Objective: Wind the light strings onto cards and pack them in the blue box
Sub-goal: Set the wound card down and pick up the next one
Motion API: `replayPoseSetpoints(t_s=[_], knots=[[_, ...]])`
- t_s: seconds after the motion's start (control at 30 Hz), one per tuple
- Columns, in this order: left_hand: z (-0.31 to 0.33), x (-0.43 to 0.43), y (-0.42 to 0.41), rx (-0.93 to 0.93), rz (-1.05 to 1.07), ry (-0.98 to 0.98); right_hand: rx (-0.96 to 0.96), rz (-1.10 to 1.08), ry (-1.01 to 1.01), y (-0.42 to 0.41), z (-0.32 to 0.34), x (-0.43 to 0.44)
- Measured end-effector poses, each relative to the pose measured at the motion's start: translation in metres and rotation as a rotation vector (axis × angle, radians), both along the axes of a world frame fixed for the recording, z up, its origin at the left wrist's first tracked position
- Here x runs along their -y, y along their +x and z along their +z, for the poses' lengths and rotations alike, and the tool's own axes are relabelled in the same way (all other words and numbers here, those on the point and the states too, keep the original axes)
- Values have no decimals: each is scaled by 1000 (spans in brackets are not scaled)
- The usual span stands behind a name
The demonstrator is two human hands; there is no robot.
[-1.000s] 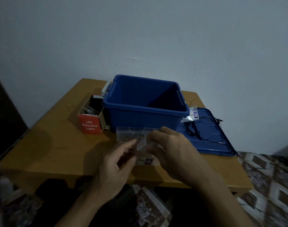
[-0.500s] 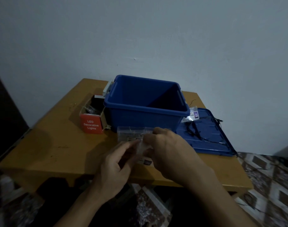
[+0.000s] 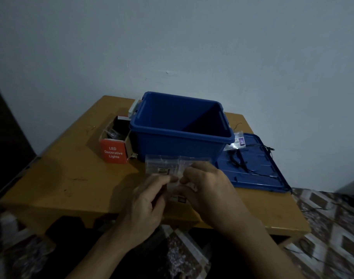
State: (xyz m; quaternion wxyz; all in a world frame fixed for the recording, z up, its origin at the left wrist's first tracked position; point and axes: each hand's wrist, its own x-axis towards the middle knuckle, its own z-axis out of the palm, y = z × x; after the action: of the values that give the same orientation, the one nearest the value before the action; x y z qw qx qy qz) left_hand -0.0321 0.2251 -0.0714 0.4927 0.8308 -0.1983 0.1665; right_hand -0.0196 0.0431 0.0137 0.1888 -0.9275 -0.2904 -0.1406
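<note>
Nearest the camera, both forearms reach in from the lower edge. The left hand point(image 3: 145, 206) has its thumb and forefinger closed on the near edge of a clear packet point(image 3: 164, 165), with the other fingers curled loosely beneath. The right hand point(image 3: 209, 190) meets it from the other side, fingertips bent in and pinching the same packet, so the two grips nearly touch at its middle. The packet is held just above the near part of the counter point(image 3: 71, 178); a small dark label shows through the plastic, but what is inside is too dim to make out.

Past the hands stands the blue box point(image 3: 180, 137), open at the top, its inside in shadow. Just left of it, touching its wall, is an open red carton point(image 3: 113, 153) printed "LED Decorative Lights". To the right, the blue lid point(image 3: 258, 174) lies flat on the counter, and a dark light string point(image 3: 238, 162) sprawls loose across it. A small packet point(image 3: 238, 142) rests by the box's right corner at the lid's far edge.

Patterned floor point(image 3: 333, 228) shows at the right, and a plain wall point(image 3: 192, 47) rises behind.
</note>
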Motion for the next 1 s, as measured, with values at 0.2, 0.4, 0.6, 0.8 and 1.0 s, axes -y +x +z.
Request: replayPoseSetpoints(t_s=[0.2, 0.4, 0.6, 0.8, 1.0], knots=[[3, 2, 1, 65, 32, 6, 17, -35, 24, -8, -8, 5], [1, 1, 0, 78, 34, 11, 18, -82, 86, -11, -13, 15], [4, 3, 0, 118, 23, 65, -54, -34, 47, -7, -26, 27], [7, 4, 1, 110, 0, 59, -2, -32, 68, -13, -41, 31], [6, 6, -3, 32, 0, -17, 18, -81, 299, -20, -53, 24]])
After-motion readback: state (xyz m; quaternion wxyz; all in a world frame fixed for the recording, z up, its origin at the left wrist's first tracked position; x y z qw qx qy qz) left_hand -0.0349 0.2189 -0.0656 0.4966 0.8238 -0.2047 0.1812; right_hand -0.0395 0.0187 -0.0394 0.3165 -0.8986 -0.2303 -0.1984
